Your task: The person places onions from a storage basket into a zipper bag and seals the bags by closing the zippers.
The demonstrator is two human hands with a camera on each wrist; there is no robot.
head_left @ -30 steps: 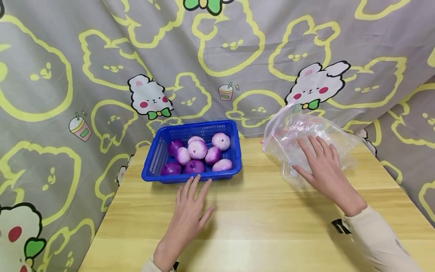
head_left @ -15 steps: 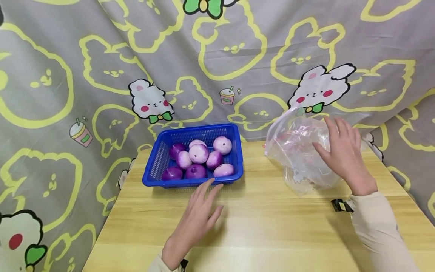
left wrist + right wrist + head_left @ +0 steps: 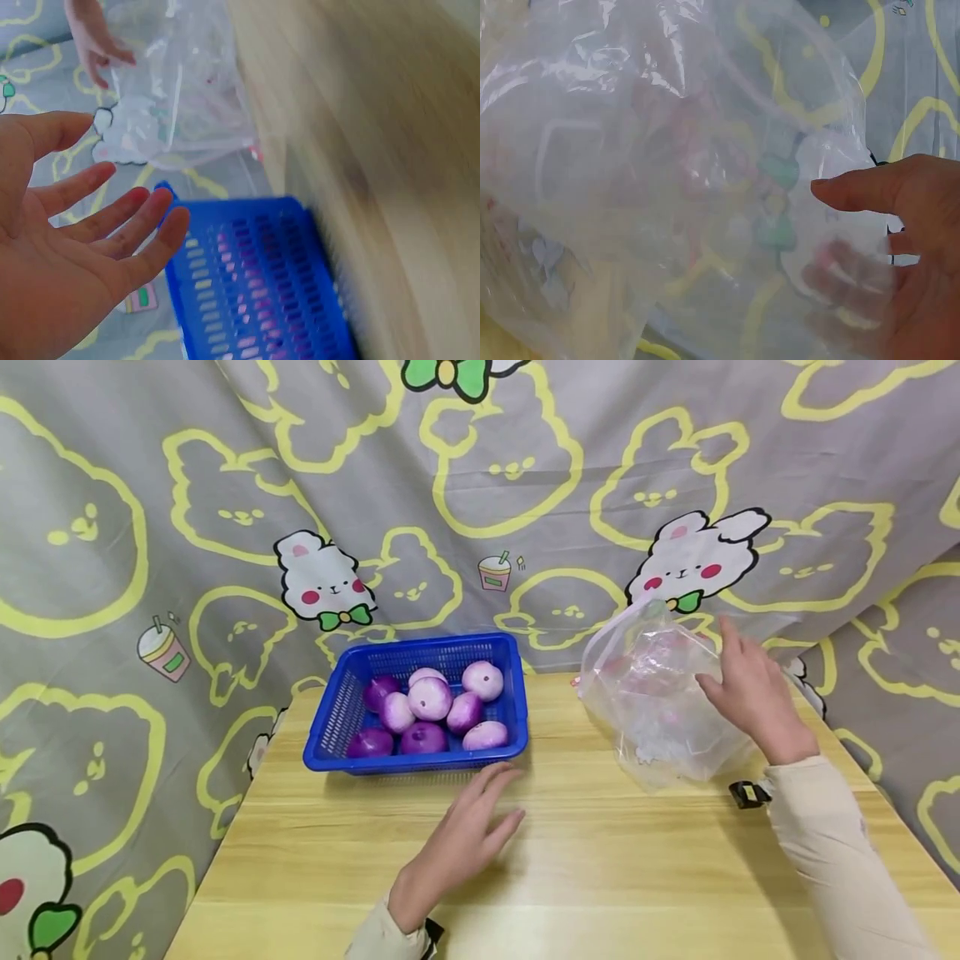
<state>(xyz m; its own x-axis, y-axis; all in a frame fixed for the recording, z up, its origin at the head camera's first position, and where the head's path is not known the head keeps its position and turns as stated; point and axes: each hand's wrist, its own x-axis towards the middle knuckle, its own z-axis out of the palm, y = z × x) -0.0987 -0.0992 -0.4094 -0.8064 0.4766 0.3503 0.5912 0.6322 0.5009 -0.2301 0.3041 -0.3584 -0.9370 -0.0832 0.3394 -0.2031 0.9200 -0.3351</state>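
On the right of the table stands a clear plastic bag [image 3: 652, 693], crumpled, with a pale strip along its upper left edge. My right hand [image 3: 757, 697] is at the bag's right side. In the right wrist view the fingers [image 3: 840, 281] show through the film while the thumb [image 3: 855, 191] stays on the near side, apart from them. My left hand [image 3: 465, 835], fingers spread and holding nothing, is just in front of a blue plastic basket [image 3: 416, 766]. Several purple-and-white onions [image 3: 430, 698] lie in this basket.
The wooden table [image 3: 585, 877] ends at a grey curtain [image 3: 547, 468] printed with yellow outlines and white rabbits, which hangs behind and on both sides. Black straps show at both wrists.
My right hand has moved right and back, from over the front of the bag to its right side. The left hand has shifted right along the basket's front. Basket and onions stay put.
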